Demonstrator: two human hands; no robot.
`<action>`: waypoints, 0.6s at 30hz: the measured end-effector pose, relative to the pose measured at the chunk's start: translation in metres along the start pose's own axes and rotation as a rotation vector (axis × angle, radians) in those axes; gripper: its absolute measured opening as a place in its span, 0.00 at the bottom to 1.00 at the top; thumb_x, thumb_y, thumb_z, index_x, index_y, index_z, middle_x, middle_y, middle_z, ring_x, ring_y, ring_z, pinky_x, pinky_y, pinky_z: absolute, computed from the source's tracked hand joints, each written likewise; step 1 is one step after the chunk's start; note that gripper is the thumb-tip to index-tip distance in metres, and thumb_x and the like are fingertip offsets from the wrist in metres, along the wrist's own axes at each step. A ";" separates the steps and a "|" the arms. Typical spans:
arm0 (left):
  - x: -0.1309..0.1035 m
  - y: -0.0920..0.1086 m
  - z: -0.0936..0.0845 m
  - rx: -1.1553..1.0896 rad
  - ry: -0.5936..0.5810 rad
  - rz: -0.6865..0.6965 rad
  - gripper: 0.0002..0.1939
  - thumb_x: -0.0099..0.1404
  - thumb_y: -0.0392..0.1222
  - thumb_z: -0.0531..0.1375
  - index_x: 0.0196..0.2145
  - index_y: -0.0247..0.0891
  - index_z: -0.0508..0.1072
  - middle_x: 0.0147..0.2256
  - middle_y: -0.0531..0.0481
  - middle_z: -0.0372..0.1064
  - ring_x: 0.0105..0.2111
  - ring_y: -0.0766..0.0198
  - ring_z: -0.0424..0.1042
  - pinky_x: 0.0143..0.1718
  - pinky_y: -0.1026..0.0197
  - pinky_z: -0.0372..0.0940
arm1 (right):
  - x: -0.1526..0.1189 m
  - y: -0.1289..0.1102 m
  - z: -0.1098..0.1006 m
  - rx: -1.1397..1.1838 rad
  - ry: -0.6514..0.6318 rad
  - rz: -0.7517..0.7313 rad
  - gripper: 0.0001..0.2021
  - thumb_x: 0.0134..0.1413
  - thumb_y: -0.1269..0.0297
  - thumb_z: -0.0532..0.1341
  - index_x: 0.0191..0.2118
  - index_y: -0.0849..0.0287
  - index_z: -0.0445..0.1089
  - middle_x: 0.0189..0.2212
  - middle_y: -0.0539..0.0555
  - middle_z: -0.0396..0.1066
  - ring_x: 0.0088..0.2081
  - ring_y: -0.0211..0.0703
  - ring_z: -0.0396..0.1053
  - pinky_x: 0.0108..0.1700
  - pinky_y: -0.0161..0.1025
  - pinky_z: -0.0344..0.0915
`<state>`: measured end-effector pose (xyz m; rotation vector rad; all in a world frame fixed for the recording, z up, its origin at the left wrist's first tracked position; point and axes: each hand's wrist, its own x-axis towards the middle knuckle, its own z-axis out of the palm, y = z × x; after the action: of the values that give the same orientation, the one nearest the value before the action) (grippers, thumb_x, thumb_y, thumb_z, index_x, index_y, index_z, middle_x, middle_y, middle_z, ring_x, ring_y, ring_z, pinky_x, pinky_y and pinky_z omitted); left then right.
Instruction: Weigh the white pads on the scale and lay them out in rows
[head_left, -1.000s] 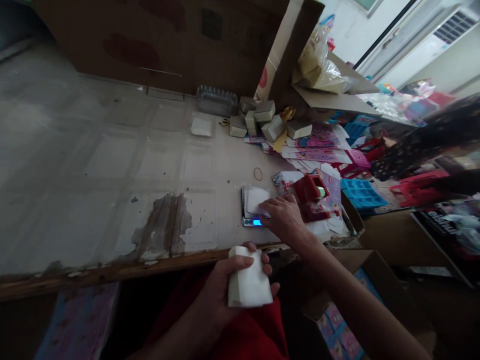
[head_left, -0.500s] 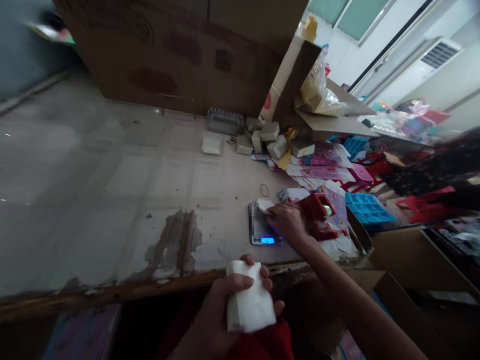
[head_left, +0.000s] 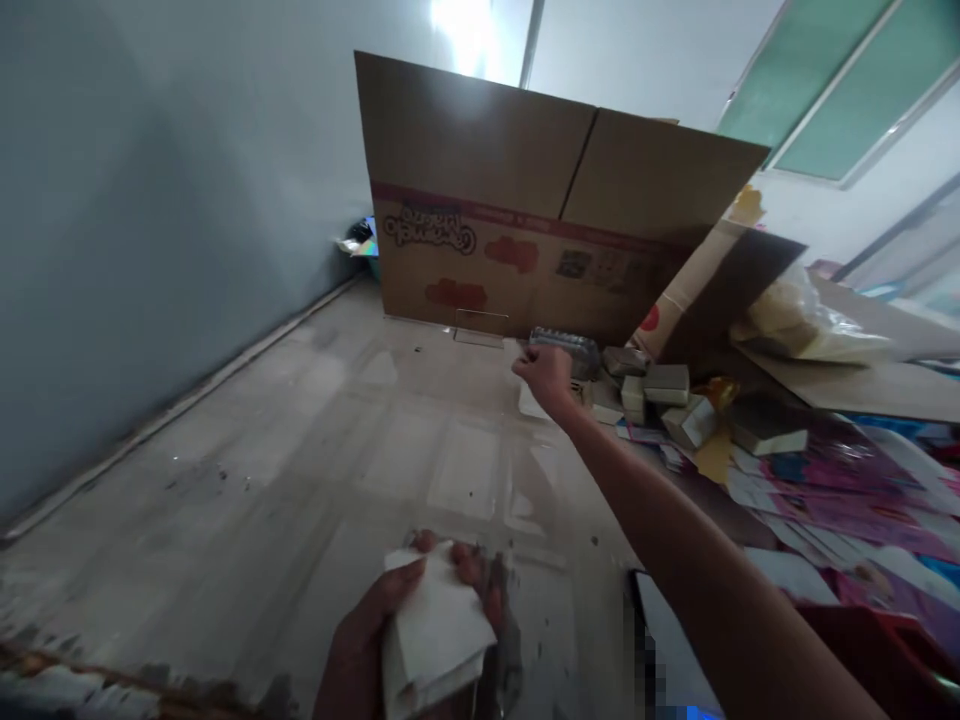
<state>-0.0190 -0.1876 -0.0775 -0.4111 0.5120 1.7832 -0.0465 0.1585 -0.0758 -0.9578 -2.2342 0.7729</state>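
Observation:
My left hand is wrapped round a thick stack of small white paper cards, its upper pieces slightly fanned. Stretched far over the table, my right hand is closed in a pinch. A thin white card shows at its fingertips. Just below that hand a small white pile lies on the table, partly covered by the wrist. A clear plastic tray stands right behind the hand. The digital scale is at the bottom right, partly hidden by my right forearm.
A large cardboard sheet stands upright along the table's far side. Several wrapped card blocks lie right of the tray, near printed pink sheets. A red tape dispenser sits at the lower right. A wall borders the left.
The view has turned left and upward. My right hand has moved from the scale to the small white pile at the far side. The cards in my left hand now look less evenly aligned.

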 end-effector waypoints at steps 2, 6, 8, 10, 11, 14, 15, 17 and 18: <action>-0.001 0.006 0.008 -0.037 0.072 0.016 0.08 0.56 0.34 0.63 0.35 0.41 0.73 0.39 0.45 0.73 0.40 0.54 0.76 0.46 0.44 0.69 | 0.011 -0.008 0.028 -0.158 -0.087 -0.067 0.06 0.42 0.72 0.61 0.27 0.64 0.75 0.34 0.58 0.76 0.44 0.51 0.71 0.48 0.42 0.59; 0.000 0.005 0.022 -0.137 0.240 0.004 0.07 0.59 0.35 0.63 0.37 0.38 0.72 0.40 0.41 0.73 0.40 0.54 0.76 0.47 0.43 0.70 | 0.000 -0.017 0.052 -0.356 -0.247 -0.127 0.06 0.41 0.75 0.64 0.29 0.64 0.77 0.37 0.62 0.77 0.45 0.53 0.71 0.54 0.49 0.56; 0.001 0.001 0.024 -0.156 0.229 0.004 0.06 0.58 0.35 0.64 0.34 0.38 0.72 0.36 0.44 0.73 0.38 0.55 0.76 0.47 0.42 0.70 | -0.015 -0.023 0.041 -0.392 -0.281 -0.131 0.11 0.44 0.71 0.66 0.38 0.62 0.78 0.43 0.62 0.77 0.48 0.54 0.71 0.54 0.50 0.58; 0.001 -0.003 0.022 -0.170 0.203 -0.007 0.06 0.58 0.35 0.65 0.32 0.37 0.71 0.33 0.46 0.72 0.36 0.56 0.76 0.48 0.42 0.70 | -0.037 -0.034 0.014 -0.393 -0.299 -0.133 0.17 0.49 0.64 0.66 0.47 0.60 0.76 0.48 0.61 0.75 0.49 0.52 0.71 0.52 0.46 0.61; 0.001 -0.007 0.020 -0.169 0.178 -0.016 0.06 0.58 0.36 0.65 0.32 0.37 0.70 0.32 0.46 0.71 0.36 0.57 0.75 0.48 0.41 0.69 | -0.054 -0.042 -0.005 -0.369 -0.319 -0.139 0.18 0.52 0.61 0.66 0.49 0.59 0.75 0.48 0.60 0.75 0.47 0.49 0.71 0.49 0.43 0.63; -0.005 -0.021 0.018 -0.134 0.140 -0.023 0.07 0.58 0.37 0.66 0.32 0.37 0.70 0.31 0.48 0.72 0.36 0.56 0.76 0.48 0.39 0.69 | -0.124 -0.070 -0.069 -0.129 -0.512 -0.222 0.20 0.52 0.52 0.67 0.48 0.56 0.76 0.38 0.52 0.78 0.39 0.42 0.74 0.43 0.37 0.66; -0.008 -0.028 0.019 -0.109 0.141 -0.031 0.07 0.58 0.37 0.66 0.32 0.37 0.70 0.31 0.49 0.72 0.35 0.57 0.76 0.47 0.40 0.70 | -0.152 -0.079 -0.088 0.002 -0.643 -0.270 0.21 0.48 0.51 0.70 0.47 0.55 0.76 0.37 0.51 0.78 0.39 0.42 0.74 0.43 0.36 0.66; -0.015 -0.045 0.022 -0.058 0.145 -0.057 0.08 0.57 0.38 0.67 0.32 0.37 0.70 0.30 0.50 0.72 0.32 0.59 0.75 0.43 0.46 0.72 | -0.206 -0.091 -0.119 0.121 -0.787 -0.352 0.23 0.42 0.52 0.73 0.45 0.54 0.77 0.36 0.50 0.77 0.38 0.41 0.73 0.44 0.36 0.65; -0.018 -0.055 0.024 -0.028 0.133 -0.069 0.08 0.57 0.38 0.67 0.31 0.37 0.70 0.29 0.51 0.72 0.31 0.60 0.75 0.41 0.50 0.72 | -0.230 -0.093 -0.130 0.125 -0.774 -0.370 0.23 0.40 0.52 0.74 0.44 0.54 0.77 0.35 0.50 0.77 0.37 0.40 0.72 0.44 0.36 0.65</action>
<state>0.0382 -0.1773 -0.0550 -0.5638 0.5599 1.7054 0.1352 -0.0362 0.0110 -0.1533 -2.8368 1.2265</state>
